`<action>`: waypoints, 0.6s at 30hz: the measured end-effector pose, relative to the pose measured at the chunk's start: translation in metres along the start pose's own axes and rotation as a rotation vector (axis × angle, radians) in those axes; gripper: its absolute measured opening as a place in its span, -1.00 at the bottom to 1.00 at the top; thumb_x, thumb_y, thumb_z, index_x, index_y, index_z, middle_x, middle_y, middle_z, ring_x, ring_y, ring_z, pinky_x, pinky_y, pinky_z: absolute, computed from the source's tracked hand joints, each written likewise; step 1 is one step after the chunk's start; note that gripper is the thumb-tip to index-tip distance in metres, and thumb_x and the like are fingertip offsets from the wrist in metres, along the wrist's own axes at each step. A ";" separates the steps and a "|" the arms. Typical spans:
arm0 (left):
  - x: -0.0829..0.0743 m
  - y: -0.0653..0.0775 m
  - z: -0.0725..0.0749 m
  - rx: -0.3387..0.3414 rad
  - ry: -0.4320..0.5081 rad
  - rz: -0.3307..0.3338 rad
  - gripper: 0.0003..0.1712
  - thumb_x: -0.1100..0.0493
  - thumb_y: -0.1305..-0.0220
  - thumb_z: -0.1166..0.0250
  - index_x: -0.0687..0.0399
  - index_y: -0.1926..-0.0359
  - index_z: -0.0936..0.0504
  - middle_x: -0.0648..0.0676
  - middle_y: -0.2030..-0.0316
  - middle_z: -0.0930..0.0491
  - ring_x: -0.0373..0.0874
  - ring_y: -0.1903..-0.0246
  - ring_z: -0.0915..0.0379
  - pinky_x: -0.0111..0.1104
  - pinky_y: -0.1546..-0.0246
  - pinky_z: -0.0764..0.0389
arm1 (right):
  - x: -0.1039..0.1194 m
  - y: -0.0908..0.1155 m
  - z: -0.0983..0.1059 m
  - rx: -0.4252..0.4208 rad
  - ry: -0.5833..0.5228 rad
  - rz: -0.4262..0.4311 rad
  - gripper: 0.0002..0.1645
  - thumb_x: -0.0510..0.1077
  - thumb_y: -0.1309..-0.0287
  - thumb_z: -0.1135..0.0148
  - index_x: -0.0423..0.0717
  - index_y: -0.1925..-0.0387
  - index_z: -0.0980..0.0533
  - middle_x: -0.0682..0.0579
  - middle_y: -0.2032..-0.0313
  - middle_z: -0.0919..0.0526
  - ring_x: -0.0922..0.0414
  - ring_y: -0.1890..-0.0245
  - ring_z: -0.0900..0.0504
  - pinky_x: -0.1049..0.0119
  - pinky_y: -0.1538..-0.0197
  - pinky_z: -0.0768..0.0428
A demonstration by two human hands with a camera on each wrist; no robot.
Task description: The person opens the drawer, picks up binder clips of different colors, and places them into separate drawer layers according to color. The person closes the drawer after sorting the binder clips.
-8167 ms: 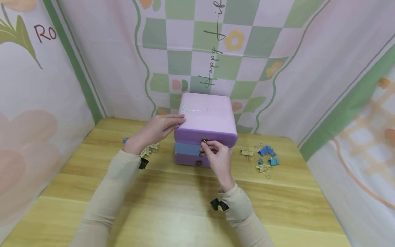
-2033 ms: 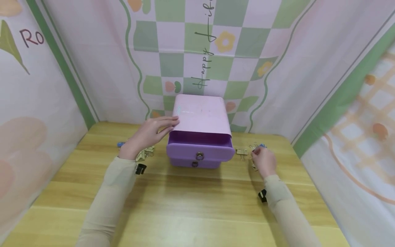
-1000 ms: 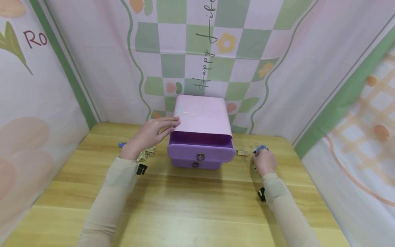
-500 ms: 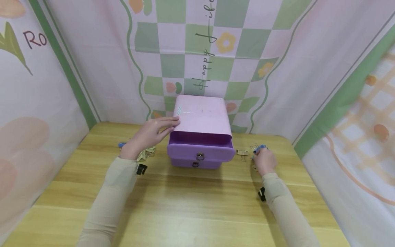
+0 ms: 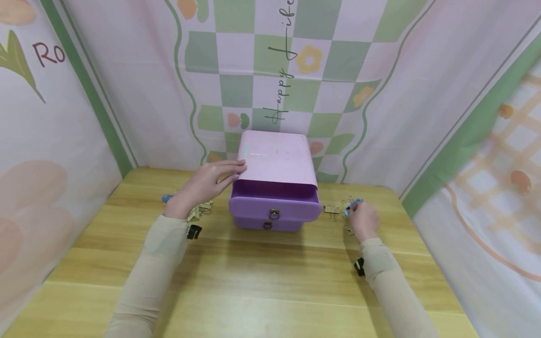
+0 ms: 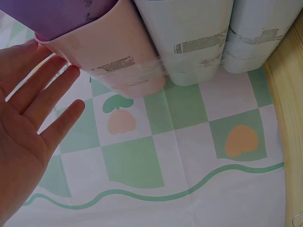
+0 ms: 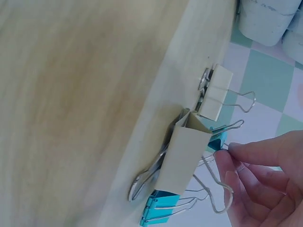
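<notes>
A small drawer cabinet [image 5: 276,157] with a pink top stands on the wooden table, its purple top drawer [image 5: 253,209] pulled out and nothing visible inside. My left hand [image 5: 207,182] rests its straight fingers on the cabinet's left top edge; the left wrist view shows these fingers [image 6: 52,97] at the pink shell. To the cabinet's right, my right hand [image 5: 364,220] pinches a small teal binder clip [image 7: 217,141] between thumb and index finger. Close by stand a large cream binder clip [image 7: 182,158], a bigger teal clip [image 7: 161,208] and another cream clip [image 7: 217,92].
Blue binder clips [image 5: 354,203] lie just beyond the right hand, and a cream clip [image 5: 331,209] sits nearer the cabinet. More cream clips [image 5: 194,213] and a blue clip [image 5: 166,198] are partly behind the left wrist. A patterned curtain [image 5: 270,84] hangs behind the table.
Since the oldest frame the top drawer has been pulled out, and my right hand has gone from its knob to the clips at right. Lately the right hand shifts only slightly; the left stays.
</notes>
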State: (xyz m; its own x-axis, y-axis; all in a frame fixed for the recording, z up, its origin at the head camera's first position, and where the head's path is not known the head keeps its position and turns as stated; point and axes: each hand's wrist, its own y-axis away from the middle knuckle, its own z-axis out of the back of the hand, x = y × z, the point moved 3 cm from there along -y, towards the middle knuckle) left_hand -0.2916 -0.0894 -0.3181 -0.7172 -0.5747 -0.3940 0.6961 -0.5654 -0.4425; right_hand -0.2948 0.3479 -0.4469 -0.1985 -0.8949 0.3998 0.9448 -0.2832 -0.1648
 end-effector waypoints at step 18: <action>0.000 0.000 -0.001 -0.016 0.012 -0.023 -0.62 0.13 -0.38 -0.11 0.03 -0.18 -0.52 0.00 -0.24 -0.45 -0.06 -0.24 -0.38 -0.20 -0.27 -0.40 | 0.029 0.017 0.023 -0.113 -0.052 0.130 -0.79 -0.22 -0.22 -0.13 -0.33 0.29 -0.59 -0.26 0.40 -0.68 0.10 0.63 -0.57 0.32 0.59 -0.58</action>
State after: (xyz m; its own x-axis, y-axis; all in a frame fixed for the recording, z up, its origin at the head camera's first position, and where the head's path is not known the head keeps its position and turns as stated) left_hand -0.2912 -0.0891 -0.3187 -0.7333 -0.5543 -0.3937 0.6791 -0.5687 -0.4641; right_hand -0.2781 0.3246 -0.4169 -0.0606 -0.9083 0.4138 0.9257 -0.2063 -0.3171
